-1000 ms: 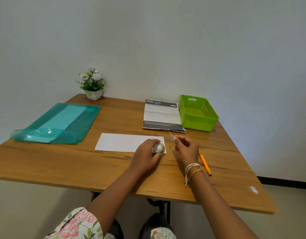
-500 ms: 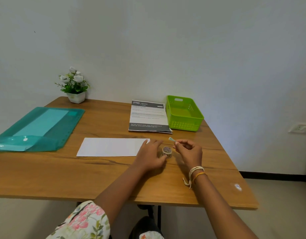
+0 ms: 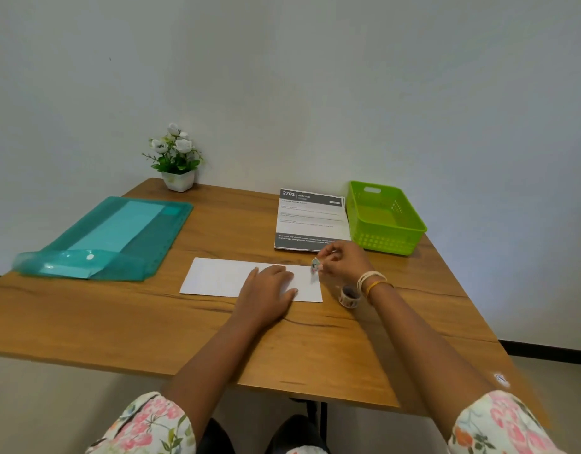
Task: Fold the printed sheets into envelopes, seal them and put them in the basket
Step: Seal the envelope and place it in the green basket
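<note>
At the table's far left lies a teal folder (image 3: 109, 237), with a small potted plant (image 3: 176, 158) behind it near the wall; neither belongs to the present step. Nearer the middle, a folded white sheet (image 3: 217, 276) lies flat on the table (image 3: 118, 322), its long edge toward the person. It looks light, thin and apt to slide or spring open at the crease, so it is best pinned with a flat palm and lifted later by an edge, not by the middle. The left hand (image 3: 268, 288) does just that: fingers straight and spread, palm down, pressing the right half of the sheet and gripping nothing. Behind it sits the stack (image 3: 310, 221) of printed sheets, just left of the green basket (image 3: 386, 217), which appears to hold no envelopes yet.

Right of the left hand, the right hand (image 3: 343, 260) hovers over the sheet's right end, fingertips curled and pinching a small strip of tape (image 3: 315, 265) just above the paper's upper right corner. The strip is flimsy and sticky; it wants holding by one end so the rest can be laid across the flap. The tape roll (image 3: 349, 296) stands on the table just beside the right wrist, off the sheet's corner. Sealing seems to be the step in hand.
</note>
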`<state>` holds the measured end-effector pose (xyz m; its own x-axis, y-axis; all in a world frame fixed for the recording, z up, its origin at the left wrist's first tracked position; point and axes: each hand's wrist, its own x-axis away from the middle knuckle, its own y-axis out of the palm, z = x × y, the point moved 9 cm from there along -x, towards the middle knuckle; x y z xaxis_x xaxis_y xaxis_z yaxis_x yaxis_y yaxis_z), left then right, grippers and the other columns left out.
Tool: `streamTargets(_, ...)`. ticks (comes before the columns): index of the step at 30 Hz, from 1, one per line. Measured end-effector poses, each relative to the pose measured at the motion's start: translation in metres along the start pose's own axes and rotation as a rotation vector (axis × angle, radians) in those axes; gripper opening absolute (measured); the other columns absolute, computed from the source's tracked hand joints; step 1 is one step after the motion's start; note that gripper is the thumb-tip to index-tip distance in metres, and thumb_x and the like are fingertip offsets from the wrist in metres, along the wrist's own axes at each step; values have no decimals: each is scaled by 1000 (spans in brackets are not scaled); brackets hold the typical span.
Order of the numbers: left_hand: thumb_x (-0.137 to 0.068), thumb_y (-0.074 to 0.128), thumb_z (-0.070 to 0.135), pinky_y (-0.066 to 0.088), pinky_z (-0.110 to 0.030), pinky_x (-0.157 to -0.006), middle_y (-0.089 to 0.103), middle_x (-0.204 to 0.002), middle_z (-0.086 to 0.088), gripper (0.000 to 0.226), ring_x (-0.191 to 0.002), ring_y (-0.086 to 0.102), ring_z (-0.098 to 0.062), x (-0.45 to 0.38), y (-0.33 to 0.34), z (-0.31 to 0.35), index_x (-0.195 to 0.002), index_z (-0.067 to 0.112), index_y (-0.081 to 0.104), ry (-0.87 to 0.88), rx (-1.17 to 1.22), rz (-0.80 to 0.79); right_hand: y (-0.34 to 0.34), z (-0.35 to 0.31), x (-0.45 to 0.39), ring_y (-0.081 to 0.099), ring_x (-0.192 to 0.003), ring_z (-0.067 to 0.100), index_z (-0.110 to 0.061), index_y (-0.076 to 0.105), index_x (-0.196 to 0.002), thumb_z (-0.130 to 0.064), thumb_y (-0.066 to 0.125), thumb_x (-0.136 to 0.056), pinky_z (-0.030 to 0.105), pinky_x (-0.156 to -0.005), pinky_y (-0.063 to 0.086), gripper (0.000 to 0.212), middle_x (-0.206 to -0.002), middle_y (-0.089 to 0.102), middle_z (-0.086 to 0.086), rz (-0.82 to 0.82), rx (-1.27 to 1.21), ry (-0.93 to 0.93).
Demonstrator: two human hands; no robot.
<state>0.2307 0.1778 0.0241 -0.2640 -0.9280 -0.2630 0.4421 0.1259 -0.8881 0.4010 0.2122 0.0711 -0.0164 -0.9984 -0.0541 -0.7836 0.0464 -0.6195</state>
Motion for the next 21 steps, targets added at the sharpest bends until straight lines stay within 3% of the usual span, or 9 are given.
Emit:
streamTargets(4, -93, 50, 47, 20, -38, -117, 48, -144, 6, 47, -134, 39, -10, -2, 2, -2, -135, 27, 54, 12, 8, 3, 16, -15, -27, 64, -62, 7, -16, 72, -73, -1, 72, -77, 20, -62, 54, 16, -71, 69, 0, -182, 297, -10)
streamTargets(9, -92, 48, 47, 28, -42, -114, 49, -141, 5, 47, -130, 41, -13, -4, 3, 1, -137, 33, 50, 49, -31, 0, 29, -16, -39, 62, -55, 8, -6, 75, -84, -5, 77, -76, 15, -50, 52, 8, -73, 70, 5, -300, 429, 63)
streamTargets(12, -94, 42, 45, 30, -46, -111, 47, -141, 2, 48, -129, 40, -16, -4, 5, 4, -142, 40, 39, 71, -77, -27, 32, -16, -38, 62, -55, 7, -7, 73, -82, -4, 75, -78, 12, -41, 45, 5, -66, 65, 0, -316, 435, 105)
streamTargets(16, -97, 34, 41, 28, -45, -110, 39, -146, -1, 50, -132, 34, -20, -3, 8, 8, -147, 46, 25, 100, -184, -48, 34, -14, -37, 62, -57, 5, -14, 69, -70, -5, 74, -79, 10, -42, 45, 14, -68, 66, -3, -305, 450, 109)
streamTargets(21, -99, 31, 39, 22, -49, -111, 32, -150, -3, 49, -136, 26, -24, -3, 10, 10, -147, 49, 22, 102, -259, -75, 34, -12, -36, 60, -51, 2, -18, 68, -65, -7, 75, -78, 9, -42, 42, 18, -64, 67, -3, -288, 478, 96)
